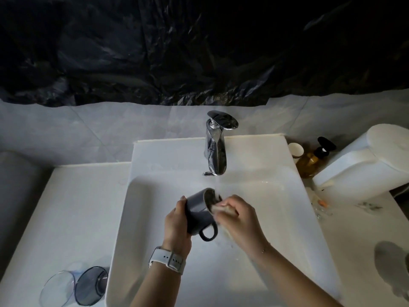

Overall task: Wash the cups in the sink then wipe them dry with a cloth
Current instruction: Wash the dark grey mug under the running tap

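The left hand (177,220) has its fingers curled round the body of a dark grey glazed ceramic mug (200,214), thumb on the near side, holding it tipped on its side over the basin of the white rectangular ceramic sink (155,218). The mug's mouth faces the far right and its loop handle points down toward the near edge. The right hand (240,218) has its fingers bunched and clamped on a pale, wet sponge or cloth (218,209), pressed against the mug's rim; its exact material cannot be told. A thin stream of water (216,185) falls from the chrome single-lever tap (217,145) at the sink's far edge onto the mug's mouth. A white watch band (167,260) circles the left wrist.

On the white surface (73,207) at the near left corner lie two tumblers touching side by side: a clear plastic one (58,289) and a smoky grey one (91,285). Beyond the sink's far right corner stand a small white paper cup (295,150), an amber pump bottle with a black head (313,160) just beside it, and a large white plastic container (365,158).
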The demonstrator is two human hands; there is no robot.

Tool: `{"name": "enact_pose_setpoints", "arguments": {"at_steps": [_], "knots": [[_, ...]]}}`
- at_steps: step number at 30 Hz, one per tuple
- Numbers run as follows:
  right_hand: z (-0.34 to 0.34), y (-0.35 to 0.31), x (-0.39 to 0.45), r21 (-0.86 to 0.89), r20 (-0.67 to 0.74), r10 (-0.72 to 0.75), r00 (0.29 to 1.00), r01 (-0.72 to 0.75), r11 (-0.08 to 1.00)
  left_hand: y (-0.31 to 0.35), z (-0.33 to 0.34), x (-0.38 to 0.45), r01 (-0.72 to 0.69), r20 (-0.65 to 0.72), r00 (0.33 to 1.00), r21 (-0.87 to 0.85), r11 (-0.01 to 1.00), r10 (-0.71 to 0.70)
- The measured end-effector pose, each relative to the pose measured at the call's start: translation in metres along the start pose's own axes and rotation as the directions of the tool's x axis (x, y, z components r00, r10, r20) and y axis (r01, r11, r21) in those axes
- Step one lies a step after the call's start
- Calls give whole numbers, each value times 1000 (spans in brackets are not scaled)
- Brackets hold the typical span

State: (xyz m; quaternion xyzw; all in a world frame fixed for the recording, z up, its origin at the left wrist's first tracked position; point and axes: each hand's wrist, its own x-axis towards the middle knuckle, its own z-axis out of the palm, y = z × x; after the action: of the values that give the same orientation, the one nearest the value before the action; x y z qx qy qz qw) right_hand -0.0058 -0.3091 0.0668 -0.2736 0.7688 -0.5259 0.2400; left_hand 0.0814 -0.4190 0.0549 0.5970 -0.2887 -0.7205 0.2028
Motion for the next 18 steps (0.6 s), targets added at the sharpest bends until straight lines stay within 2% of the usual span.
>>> {"name": "enact_pose_setpoints", "arguments": {"at_steps": [3,8,10,12,14,16,18], "knots": [[10,-9,16,68,-13,-1,1000,1,998,-4,0,-3,55,39,998,0,998,-55],[-5,15,22,-24,-89,56,994,-59,998,4,6,-8,-11,-12,1000,24,1000,11],[-4,11,5,-30,-59,-26,998,24,999,4,4,-2,-22,-33,999,31,999,23],[4,-2,7,22,-19,-80,997,80,997,1,5,0,40,-10,999,7,999,-40],[6,-9,26,42,-66,-74,995,77,996,-2,11,-5,106,16,994,-16,994,-106],[-3,-6,43,-6,-128,-60,990,60,998,-2,16,-8,62,-7,998,-18,998,-63],[-12,6,39,-35,-118,6,993,-10,999,1,17,-10,9,6,1000,-19,1000,-8]]}}
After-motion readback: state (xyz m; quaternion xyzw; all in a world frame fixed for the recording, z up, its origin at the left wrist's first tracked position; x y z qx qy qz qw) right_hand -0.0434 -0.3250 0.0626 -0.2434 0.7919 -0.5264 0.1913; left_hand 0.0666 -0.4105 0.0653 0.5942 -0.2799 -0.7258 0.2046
